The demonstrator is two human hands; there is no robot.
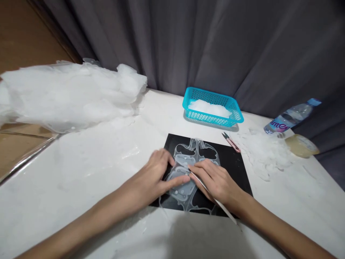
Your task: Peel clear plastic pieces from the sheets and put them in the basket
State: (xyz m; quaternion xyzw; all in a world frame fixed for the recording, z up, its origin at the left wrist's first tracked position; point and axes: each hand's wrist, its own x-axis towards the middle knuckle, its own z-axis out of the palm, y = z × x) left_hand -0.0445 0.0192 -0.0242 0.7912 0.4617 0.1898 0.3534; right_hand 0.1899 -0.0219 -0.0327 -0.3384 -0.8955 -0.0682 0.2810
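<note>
A translucent molded sheet (183, 185) with raised outlines and cut-out openings lies on a black mat (237, 169). My left hand (156, 172) rests over the sheet's left side, thumb stretched across it and fingers spread, holding nothing. In my right hand (215, 178) is a slim white pen-like tool (225, 208), gripped by closed fingers. Its dark tip meets the sheet near my left thumb, while its back end points toward the table's near edge. My right palm and fingers cover the sheet's right middle part.
A blue plastic basket (212, 120) behind the mat holds white translucent pieces. Pink-handled thread snips (231, 142) lie at the mat's upper right edge. Further right are clear scraps (265, 153), a water bottle (291, 117) and a yellowish roll (302, 145). A large white translucent heap (72, 95) fills the left.
</note>
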